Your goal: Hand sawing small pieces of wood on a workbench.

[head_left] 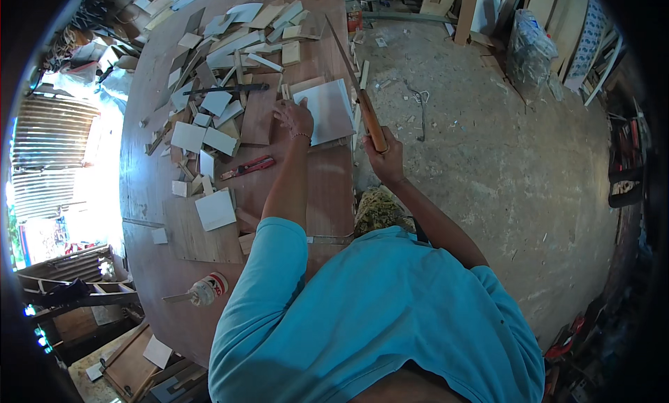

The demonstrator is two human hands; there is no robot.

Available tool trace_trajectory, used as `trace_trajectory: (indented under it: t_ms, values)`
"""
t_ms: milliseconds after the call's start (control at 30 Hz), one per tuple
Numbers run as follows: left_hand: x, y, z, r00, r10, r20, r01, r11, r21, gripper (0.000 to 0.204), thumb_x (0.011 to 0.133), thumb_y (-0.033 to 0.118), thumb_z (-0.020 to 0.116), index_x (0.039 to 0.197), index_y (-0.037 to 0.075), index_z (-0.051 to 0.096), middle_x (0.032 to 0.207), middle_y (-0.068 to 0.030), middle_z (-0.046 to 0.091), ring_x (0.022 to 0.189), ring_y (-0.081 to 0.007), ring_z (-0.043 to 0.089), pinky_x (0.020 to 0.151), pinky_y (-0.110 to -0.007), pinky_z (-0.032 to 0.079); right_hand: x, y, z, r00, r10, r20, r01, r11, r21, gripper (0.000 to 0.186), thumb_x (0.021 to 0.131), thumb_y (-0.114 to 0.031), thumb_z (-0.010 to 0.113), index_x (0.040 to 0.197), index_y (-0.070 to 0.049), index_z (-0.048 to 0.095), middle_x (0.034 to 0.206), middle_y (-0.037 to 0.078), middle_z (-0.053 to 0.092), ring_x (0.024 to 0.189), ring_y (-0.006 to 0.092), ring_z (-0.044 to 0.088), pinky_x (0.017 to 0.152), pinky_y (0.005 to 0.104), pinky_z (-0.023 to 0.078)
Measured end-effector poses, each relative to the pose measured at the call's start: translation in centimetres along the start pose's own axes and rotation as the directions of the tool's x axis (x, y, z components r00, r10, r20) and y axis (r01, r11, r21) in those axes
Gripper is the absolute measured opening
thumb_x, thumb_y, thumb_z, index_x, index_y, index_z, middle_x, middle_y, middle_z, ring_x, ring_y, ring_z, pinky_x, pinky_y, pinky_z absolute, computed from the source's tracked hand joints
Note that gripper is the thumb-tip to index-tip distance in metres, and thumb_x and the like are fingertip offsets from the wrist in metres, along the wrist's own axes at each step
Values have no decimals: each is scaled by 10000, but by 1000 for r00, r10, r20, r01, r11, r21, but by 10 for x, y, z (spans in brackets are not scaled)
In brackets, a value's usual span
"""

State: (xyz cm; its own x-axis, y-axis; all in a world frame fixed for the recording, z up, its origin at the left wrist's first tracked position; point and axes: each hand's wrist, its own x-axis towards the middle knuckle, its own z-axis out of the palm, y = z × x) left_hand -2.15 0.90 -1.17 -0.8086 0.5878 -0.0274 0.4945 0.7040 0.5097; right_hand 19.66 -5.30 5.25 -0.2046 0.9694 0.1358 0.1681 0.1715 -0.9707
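My right hand (387, 155) is closed around the wooden handle of a long, thin-bladed tool (371, 120), like a saw, angled up and away along the bench's right edge. My left hand (293, 116) rests with fingers apart at the left edge of a white board (324, 117), beside a reddish wooden panel (259, 124). Below and left of that hand lies a red utility knife (247, 167). A dark bar-like tool (223, 89) lies among several small white and plain wood pieces (188, 137).
The wooden workbench (150, 194) holds a glue bottle (209, 289) with a brush near its lower part. Boards (540, 19) and a plastic-wrapped bundle (529, 51) stand beyond the concrete floor (488, 180) at upper right. Bright corrugated sheeting (52, 145) is at left.
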Motion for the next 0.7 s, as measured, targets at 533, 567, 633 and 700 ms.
trace_trajectory:
  t_ms: [533,567,633,700]
  values:
    - [-31,1,-1,933,299,-202,-260,945,197,406,819,255,563,1143,23,485,1261,-166,363,1175,-339,345,957,-488,281,-1,7,0,998,50,-33,-48,998,47,143,804,-120,613,832,-8,528,635,89,582,550,138,570,516,284,445]
    - [-32,-2,2,893,419,-164,-417,908,49,407,835,262,528,1173,41,473,1263,-159,372,1184,-343,338,973,-485,264,-2,4,1,998,50,-29,-49,998,46,143,804,-120,613,832,-8,528,635,89,582,550,138,570,516,284,445]
    - [-35,-7,9,835,532,-144,-547,830,-106,411,851,270,493,1202,58,461,1266,-152,380,1193,-348,330,988,-482,247,-4,0,2,998,60,-13,-59,997,41,150,804,-122,614,830,-4,524,638,95,584,559,143,577,521,288,450]
    - [-38,-8,20,827,557,-71,-557,830,21,457,871,321,427,1252,71,423,1313,-114,365,1235,-352,293,1014,-485,218,-6,-6,4,998,46,-31,-46,999,22,157,803,-123,615,828,-1,522,633,100,580,563,145,579,523,288,449]
